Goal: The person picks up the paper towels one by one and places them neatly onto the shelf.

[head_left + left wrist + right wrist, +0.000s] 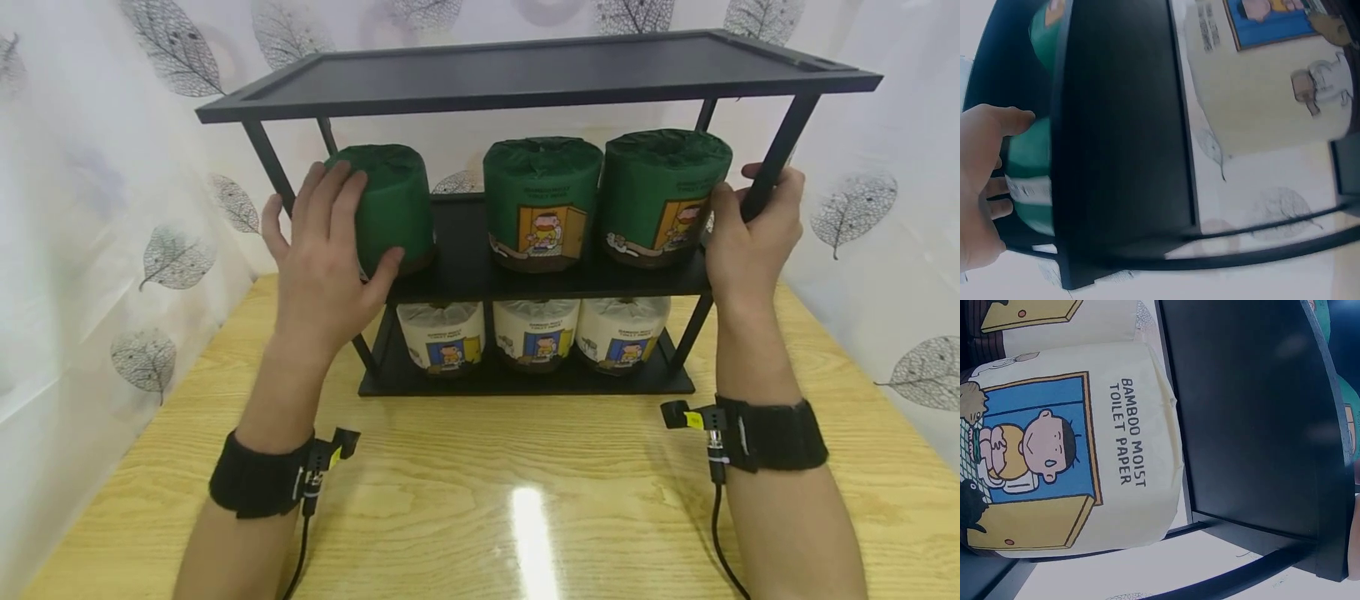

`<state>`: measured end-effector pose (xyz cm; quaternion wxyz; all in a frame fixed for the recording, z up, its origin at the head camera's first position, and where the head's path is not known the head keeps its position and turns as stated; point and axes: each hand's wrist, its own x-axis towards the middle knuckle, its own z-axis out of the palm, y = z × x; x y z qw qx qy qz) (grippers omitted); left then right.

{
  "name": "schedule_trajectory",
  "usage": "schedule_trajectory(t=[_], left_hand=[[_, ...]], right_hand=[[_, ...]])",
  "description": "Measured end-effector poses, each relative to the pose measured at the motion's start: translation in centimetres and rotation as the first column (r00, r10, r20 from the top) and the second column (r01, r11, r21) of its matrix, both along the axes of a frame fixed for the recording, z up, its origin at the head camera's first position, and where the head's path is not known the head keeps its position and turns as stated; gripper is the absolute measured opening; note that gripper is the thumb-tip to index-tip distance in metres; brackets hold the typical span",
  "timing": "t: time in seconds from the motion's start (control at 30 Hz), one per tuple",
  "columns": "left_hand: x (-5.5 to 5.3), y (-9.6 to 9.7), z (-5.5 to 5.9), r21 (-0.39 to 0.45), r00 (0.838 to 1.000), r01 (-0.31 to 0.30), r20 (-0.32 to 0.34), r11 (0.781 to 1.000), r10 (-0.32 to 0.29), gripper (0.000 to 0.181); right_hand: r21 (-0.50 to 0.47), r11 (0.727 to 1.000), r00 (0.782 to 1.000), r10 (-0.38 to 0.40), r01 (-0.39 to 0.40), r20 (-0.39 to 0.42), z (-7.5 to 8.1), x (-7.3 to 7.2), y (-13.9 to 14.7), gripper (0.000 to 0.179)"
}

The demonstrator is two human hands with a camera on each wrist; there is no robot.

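A black rack (525, 83) stands on the table, with three green-wrapped toilet paper rolls on its middle shelf. My left hand (322, 242) holds the leftmost green toilet paper roll (393, 200), fingers along its left side and thumb across the front. In the left wrist view the thumb and fingers of that hand (979, 181) reach round the roll (1029, 150). At the other end, my right hand (753, 242) grips the rack's right front post (795, 125), beside the rightmost green roll (663, 192). Only a sliver of that hand shows in the right wrist view.
The middle green roll (542, 200) is close to the right one, with a gap to its left. Below, three cream toilet paper rolls (536, 321) line the bottom shelf (525, 385). A leaf-patterned curtain (172, 258) hangs behind the wooden table (420, 483).
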<state>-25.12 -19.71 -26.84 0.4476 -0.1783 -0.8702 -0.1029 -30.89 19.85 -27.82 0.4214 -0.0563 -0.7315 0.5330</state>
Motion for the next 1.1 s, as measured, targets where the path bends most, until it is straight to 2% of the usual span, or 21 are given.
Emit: schedule_trajectory(t=[0.07,0.13,0.27,0.33,0.5,0.7,0.93,1.1], left_hand=[[0.25,0.44,0.05,-0.032,0.999,0.029,-0.028,0.999,-0.03,0.071],[0.37,0.79,0.0,-0.068,0.999,0.042,-0.016,0.997,-0.043,0.075],[0.32,0.99,-0.17,-0.134,0.999,0.011,0.049,0.991,-0.005,0.081],[0.25,0.96,-0.21,-0.151,0.998,-0.005,0.056,0.989,0.014,0.081],[0.08,0.91,-0.06,-0.143,0.999,0.035,0.044,0.989,-0.029,0.08],[-0.13,0.7,-0.1,-0.094,0.995,0.085,0.055,0.992,-0.08,0.08],[-0.34,0.43,-0.32,-0.064,0.994,0.097,0.056,0.993,-0.094,0.08],[-0.49,0.23,-0.43,-0.057,0.994,0.102,0.057,0.993,-0.098,0.081]], right_hand=[[0.003,1.0,1.0,0.004,-0.004,-0.003,0.04,0.0,-0.07,0.02],[0.013,1.0,1.0,0.004,-0.004,-0.009,0.01,-0.02,-0.09,0.02],[0.005,1.0,1.0,-0.002,0.002,-0.002,0.01,-0.09,-0.08,0.02],[0.004,1.0,1.0,-0.003,0.003,0.0,-0.01,-0.09,-0.07,0.02],[0.008,1.0,1.0,-0.016,0.016,0.005,-0.1,-0.04,0.11,0.019],[0.002,1.0,1.0,-0.005,0.005,0.004,-0.11,0.03,0.15,0.02],[-0.003,1.0,1.0,0.0,0.0,0.004,0.28,0.51,-0.4,0.018],[0.008,1.0,1.0,-0.001,0.001,-0.001,-0.08,0.06,0.03,0.019]])
